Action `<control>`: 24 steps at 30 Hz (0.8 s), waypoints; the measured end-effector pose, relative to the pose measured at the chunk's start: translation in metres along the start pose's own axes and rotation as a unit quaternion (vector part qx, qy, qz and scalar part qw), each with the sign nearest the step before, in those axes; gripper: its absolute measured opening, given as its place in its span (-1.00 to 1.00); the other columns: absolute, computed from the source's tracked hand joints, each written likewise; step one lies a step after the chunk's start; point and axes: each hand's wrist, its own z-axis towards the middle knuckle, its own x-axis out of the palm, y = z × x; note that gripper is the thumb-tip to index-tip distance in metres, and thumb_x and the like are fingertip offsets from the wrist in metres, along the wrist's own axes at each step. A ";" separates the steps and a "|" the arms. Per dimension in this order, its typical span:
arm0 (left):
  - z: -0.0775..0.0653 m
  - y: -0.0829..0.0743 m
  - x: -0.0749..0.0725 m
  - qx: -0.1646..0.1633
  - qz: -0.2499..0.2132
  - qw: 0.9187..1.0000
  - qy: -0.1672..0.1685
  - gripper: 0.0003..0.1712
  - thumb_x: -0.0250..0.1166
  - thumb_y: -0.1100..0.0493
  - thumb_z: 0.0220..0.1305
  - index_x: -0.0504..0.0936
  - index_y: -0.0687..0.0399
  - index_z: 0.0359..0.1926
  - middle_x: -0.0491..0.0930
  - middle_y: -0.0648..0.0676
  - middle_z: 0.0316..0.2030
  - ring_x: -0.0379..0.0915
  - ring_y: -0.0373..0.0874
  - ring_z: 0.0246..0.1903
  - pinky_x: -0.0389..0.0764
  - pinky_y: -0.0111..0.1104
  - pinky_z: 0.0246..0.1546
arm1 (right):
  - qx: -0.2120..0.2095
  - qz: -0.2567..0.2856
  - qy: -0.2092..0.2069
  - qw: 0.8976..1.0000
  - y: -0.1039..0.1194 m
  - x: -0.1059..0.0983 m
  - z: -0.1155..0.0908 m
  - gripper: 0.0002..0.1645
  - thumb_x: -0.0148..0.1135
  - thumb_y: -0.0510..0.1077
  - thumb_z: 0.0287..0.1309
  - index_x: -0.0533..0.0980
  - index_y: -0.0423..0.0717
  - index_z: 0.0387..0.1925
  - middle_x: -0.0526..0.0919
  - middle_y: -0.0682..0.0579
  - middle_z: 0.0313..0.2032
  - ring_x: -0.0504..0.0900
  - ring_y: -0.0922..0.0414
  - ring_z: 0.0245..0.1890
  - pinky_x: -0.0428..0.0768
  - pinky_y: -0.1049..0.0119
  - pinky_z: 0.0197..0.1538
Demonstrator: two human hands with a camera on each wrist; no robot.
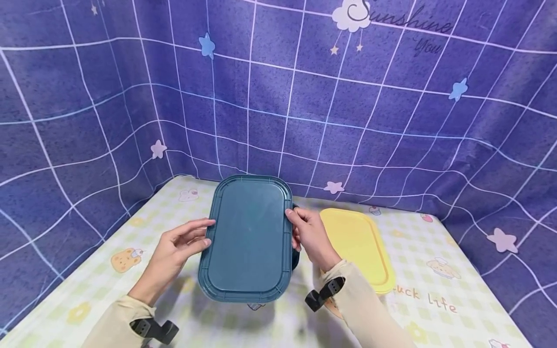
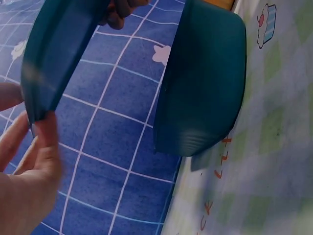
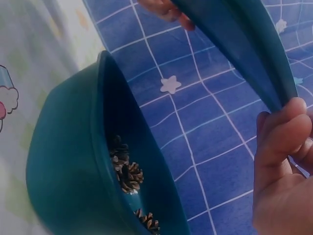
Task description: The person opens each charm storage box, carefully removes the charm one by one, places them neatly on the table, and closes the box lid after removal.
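A dark teal lid (image 1: pixel 248 237) is held up between both hands, its flat face toward the head camera. My left hand (image 1: pixel 176 249) pinches its left edge between thumb and fingers, also plain in the left wrist view. On the opposite edge, my right hand (image 1: pixel 311 234) grips with the thumb in front and fingers behind. Below the lid stands a teal box (image 3: pixel 63 152), uncovered and mostly hidden in the head view. Several brown pine cones (image 3: pixel 129 177) lie inside it.
A yellow lid or tray (image 1: pixel 354 246) lies flat on the patterned tablecloth (image 1: pixel 435 256), right of the box and beside my right forearm. A blue grid-patterned curtain (image 1: pixel 278 96) rises behind the table and along its sides.
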 end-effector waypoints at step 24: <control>-0.004 -0.002 -0.012 -0.090 -0.061 0.994 -0.027 -0.32 0.26 0.35 0.36 0.34 0.09 0.46 0.18 0.03 0.44 0.17 -0.53 -0.71 0.22 -0.63 -0.76 | -0.077 -0.037 0.098 0.991 0.001 -0.001 -0.019 -0.67 0.12 -0.29 0.38 0.41 -0.33 0.12 0.63 0.01 -0.26 0.63 0.20 -0.62 0.61 0.37 -0.56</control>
